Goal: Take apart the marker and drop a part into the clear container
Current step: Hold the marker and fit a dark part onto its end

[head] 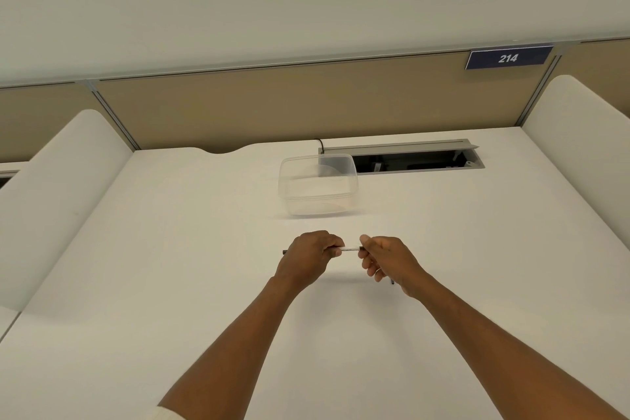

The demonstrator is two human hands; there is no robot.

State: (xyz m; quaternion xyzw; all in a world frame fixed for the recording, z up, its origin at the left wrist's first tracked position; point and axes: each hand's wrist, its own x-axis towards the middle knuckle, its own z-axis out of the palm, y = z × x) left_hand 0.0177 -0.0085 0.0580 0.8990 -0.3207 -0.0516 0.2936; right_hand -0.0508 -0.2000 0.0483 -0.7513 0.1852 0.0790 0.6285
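A thin marker [351,249] with a white barrel is held level above the white desk [170,266]. My left hand [308,257] is closed around its left part, and a dark end pokes out to the left of that fist. My right hand [385,261] pinches the right part between thumb and fingers. A short dark tip shows below the right hand. Only a small white stretch of the barrel is visible between the hands. The clear container [317,184], empty and without a lid, stands on the desk beyond the hands.
An open cable tray [416,160] is sunk into the desk just behind and right of the container. A beige partition [272,102] with a blue "214" sign [508,58] closes the back. White side dividers [58,191] flank the desk.
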